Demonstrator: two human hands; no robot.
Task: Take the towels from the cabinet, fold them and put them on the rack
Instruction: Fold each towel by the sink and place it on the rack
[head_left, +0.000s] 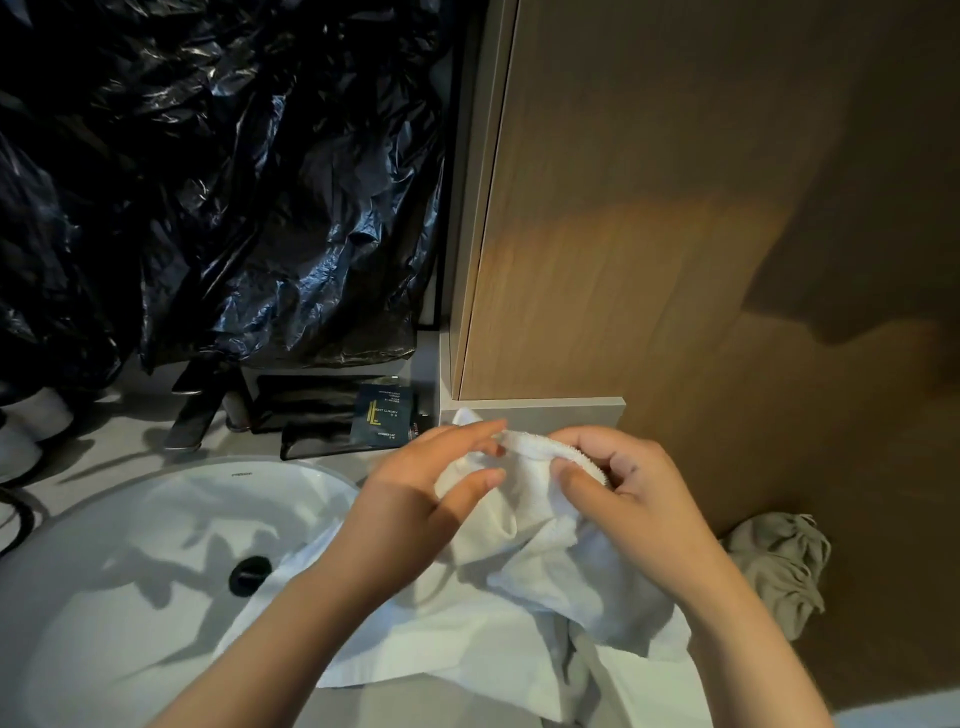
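Observation:
A white towel (524, 587) lies bunched over the right rim of the sink and the counter edge. My right hand (623, 483) pinches a rolled edge of the towel between thumb and fingers. My left hand (415, 499) rests on the towel just left of it, fingers spread, with the fingertips touching the same edge. The lower part of the towel hangs down toward me. Neither the cabinet interior nor the rack is in view.
A white sink (130, 571) with a black drain (249, 574) fills the lower left. Black plastic sheeting (218, 182) covers the upper left. A dark amenity packet (382, 415) and black tray lie behind the sink. A wooden panel (701, 234) stands on the right, with a grey cloth (779, 566) below.

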